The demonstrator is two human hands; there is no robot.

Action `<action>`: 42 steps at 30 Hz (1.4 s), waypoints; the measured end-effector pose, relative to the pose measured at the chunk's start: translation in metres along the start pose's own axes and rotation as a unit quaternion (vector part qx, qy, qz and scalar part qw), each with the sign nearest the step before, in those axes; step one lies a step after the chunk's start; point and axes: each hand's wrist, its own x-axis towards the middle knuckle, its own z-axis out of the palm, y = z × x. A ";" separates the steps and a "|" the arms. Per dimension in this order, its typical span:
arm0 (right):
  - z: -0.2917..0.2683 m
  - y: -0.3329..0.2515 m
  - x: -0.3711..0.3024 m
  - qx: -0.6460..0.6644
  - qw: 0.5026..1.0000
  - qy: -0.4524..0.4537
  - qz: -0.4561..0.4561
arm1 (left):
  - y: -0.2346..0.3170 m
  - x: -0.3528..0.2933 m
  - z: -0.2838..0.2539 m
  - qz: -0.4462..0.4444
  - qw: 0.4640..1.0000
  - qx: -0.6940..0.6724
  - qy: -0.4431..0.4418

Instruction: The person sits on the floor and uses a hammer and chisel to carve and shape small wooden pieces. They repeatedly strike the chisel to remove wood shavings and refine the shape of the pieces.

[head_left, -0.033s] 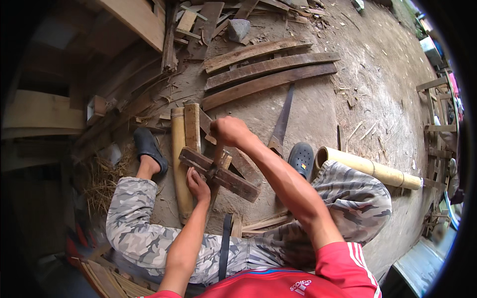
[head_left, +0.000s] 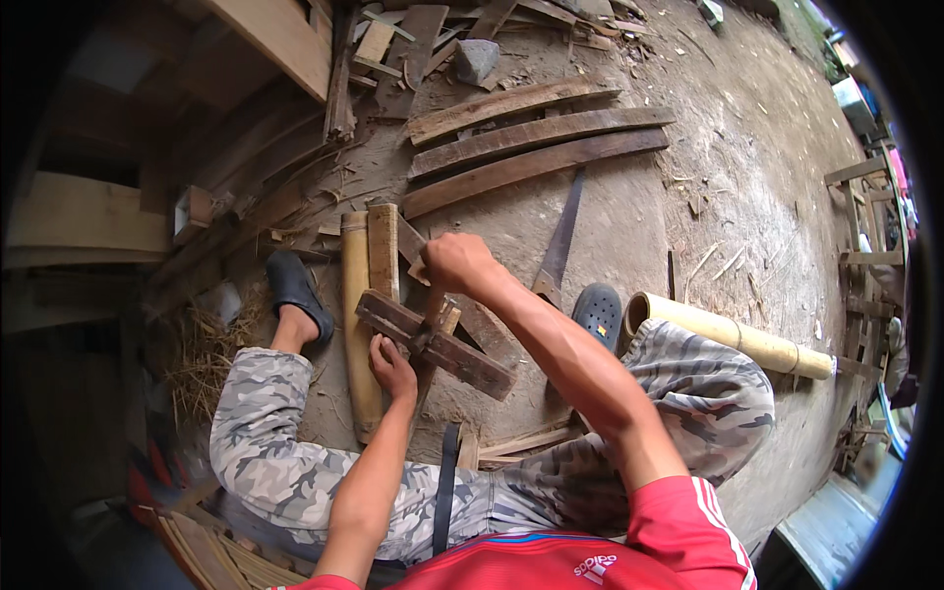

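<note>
My right hand [head_left: 459,263] is closed in a fist round the brown wooden handle of what looks like a hammer [head_left: 434,307]. Its dark head meets the middle of a short, dark wooden block [head_left: 470,362], which lies slanted between my legs. Fingers of my left hand [head_left: 392,370] are curled against the block's lower left edge, gripping it. Under the block run other timbers, among them an upright light plank [head_left: 383,251] and a length of split bamboo [head_left: 355,305] on its left.
Three curved planks [head_left: 541,133] lie ahead, with a handsaw [head_left: 563,228] just below them. A bamboo pole [head_left: 737,337] rests by my right knee. Scrap wood and a grey stone [head_left: 477,61] are at the far side. Wooden furniture parts [head_left: 88,218] stand left; a wooden rack [head_left: 870,258] stands right.
</note>
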 end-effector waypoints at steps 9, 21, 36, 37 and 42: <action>0.074 0.006 0.008 -0.509 0.847 -0.103 -0.114 | -0.019 0.011 0.019 -0.252 0.946 -0.060 -0.196; 0.090 0.103 -0.026 -0.076 0.993 -0.055 0.066 | 0.012 0.018 0.020 -0.338 0.899 -0.149 -0.236; 0.139 0.107 -0.099 0.288 0.913 0.041 0.286 | 0.015 -0.009 0.002 -0.217 0.965 -0.060 -0.134; 0.140 0.095 -0.101 0.270 0.919 0.015 0.286 | 0.005 -0.009 0.005 -0.210 0.966 -0.064 -0.135; 0.135 0.070 -0.127 0.434 0.848 -0.067 0.297 | 0.040 -0.008 0.004 -0.165 0.961 -0.123 -0.186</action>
